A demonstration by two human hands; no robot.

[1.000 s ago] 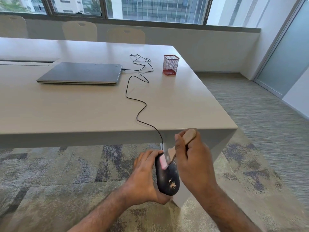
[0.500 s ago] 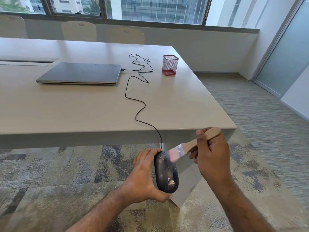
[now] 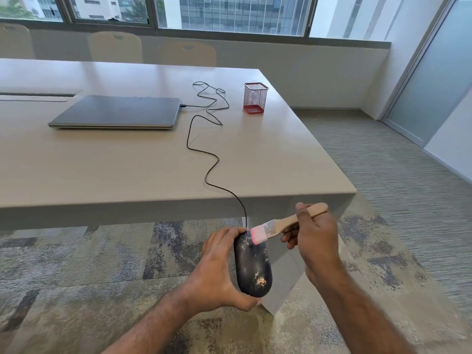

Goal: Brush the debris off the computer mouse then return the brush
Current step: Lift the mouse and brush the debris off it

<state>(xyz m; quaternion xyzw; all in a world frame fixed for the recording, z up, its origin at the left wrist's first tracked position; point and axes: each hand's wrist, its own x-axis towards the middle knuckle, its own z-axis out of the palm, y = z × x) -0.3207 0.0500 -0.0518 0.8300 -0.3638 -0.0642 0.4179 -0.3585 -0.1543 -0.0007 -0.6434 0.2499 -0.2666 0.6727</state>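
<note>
The right grip (image 3: 310, 241) pinches the brush (image 3: 283, 224), bristles on the top end of the mouse (image 3: 252, 264) held lengthwise by the left grip (image 3: 217, 272); debris (image 3: 260, 280) lies lower in frame.

Hidden, cropped and blurred parts

Left side of mouse (image 3: 252, 267) covered by left hand (image 3: 217, 274); middle of brush (image 3: 283, 224) handle wrapped inside right hand (image 3: 315, 241); worktop (image 3: 102, 169) cropped at left edge; both forearms cut off below; debris (image 3: 260, 281) grains too small to identify.
</note>
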